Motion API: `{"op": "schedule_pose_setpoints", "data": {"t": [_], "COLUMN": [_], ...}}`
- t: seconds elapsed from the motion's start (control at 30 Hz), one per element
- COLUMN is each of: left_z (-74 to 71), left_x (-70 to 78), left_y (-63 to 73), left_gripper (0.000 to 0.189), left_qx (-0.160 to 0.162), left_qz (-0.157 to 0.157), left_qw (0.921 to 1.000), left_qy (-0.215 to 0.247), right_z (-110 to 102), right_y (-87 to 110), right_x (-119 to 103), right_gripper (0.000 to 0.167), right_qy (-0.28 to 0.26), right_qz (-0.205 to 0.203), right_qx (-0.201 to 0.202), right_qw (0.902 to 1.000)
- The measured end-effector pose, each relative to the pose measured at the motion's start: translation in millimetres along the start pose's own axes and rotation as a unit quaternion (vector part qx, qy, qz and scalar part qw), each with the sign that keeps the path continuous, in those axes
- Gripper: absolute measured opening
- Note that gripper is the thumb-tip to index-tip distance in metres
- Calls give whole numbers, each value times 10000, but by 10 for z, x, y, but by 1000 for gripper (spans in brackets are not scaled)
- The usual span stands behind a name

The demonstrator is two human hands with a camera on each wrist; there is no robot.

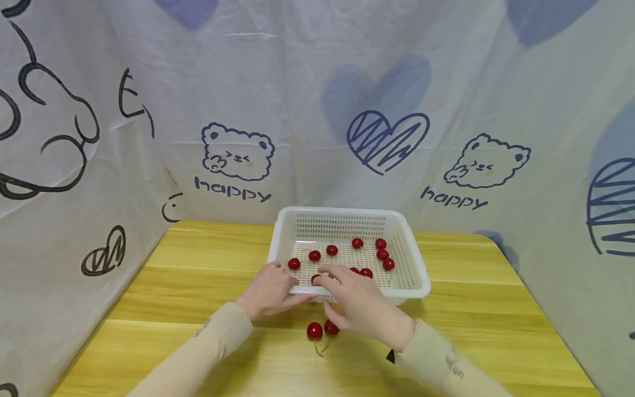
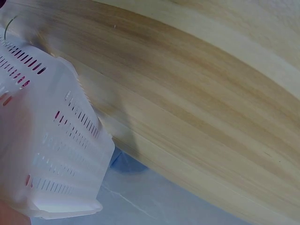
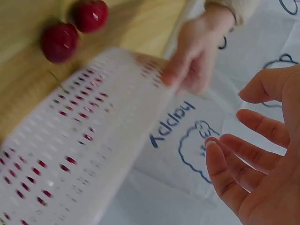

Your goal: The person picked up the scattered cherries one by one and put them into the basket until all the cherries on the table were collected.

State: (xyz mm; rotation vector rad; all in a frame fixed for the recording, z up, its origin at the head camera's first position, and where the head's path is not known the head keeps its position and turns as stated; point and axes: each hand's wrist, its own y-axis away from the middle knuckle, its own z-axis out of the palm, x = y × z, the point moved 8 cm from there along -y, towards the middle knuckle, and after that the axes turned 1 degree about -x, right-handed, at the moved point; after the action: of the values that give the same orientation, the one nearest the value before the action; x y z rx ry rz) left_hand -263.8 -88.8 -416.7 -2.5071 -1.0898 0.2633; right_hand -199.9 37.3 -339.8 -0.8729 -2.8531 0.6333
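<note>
A white slotted plastic basket (image 1: 420, 275) stands on the table, with several red cherries (image 1: 332, 250) spread over its floor. My left hand (image 1: 270, 291) grips the basket's front rim near the left corner, thumb outside; the right wrist view also shows this left hand (image 3: 199, 54) on the rim. Over the front rim is my right hand (image 1: 364, 303), its fingers spread and loosely bent with nothing between them, as the right wrist view of the hand (image 3: 258, 154) shows. Two cherries with stems, one (image 1: 315, 331) left of the other (image 1: 331, 327), lie on the table before the basket.
The yellow wood-grain table (image 1: 476, 309) extends to both sides of the basket. A pale printed cloth (image 1: 307, 165) hangs right behind the table's back edge and along the left. A small black piece (image 1: 391, 356) shows by the right cuff.
</note>
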Motion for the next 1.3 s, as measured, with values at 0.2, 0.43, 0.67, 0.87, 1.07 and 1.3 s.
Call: {"op": "schedule_pose_setpoints", "data": {"t": [0.2, 0.43, 0.67, 0.87, 1.07, 1.3], "left_z": [5, 12, 26, 27, 16, 4], "left_x": [-7, -5, -12, -16, -16, -12], "left_y": [16, -5, 6, 8, 8, 16], "left_gripper": [51, 53, 52, 53, 55, 53], "left_qx": [-81, -130, -220, -237, -208, -159], "left_qz": [-73, -49, -97, -111, -120, -127], "left_qw": [9999, 9999, 9996, 9995, 9995, 9996], "left_qy": [-32, 74, -158, -193, -180, -211], "right_z": [157, 351, 552, 706, 813, 944], "right_y": [165, 352, 534, 643, 679, 720], "right_x": [-90, -139, -127, -87, -44, -10], "right_gripper": [38, 34, 39, 44, 52, 63], "right_qy": [5, 150, -16, -30, 11, 60], "right_qz": [-305, -442, -264, -54, 68, 95], "right_qx": [66, -180, -902, -1580, -2055, -2492], "right_qw": [9995, 9987, 9956, 9874, 9786, 9684]}}
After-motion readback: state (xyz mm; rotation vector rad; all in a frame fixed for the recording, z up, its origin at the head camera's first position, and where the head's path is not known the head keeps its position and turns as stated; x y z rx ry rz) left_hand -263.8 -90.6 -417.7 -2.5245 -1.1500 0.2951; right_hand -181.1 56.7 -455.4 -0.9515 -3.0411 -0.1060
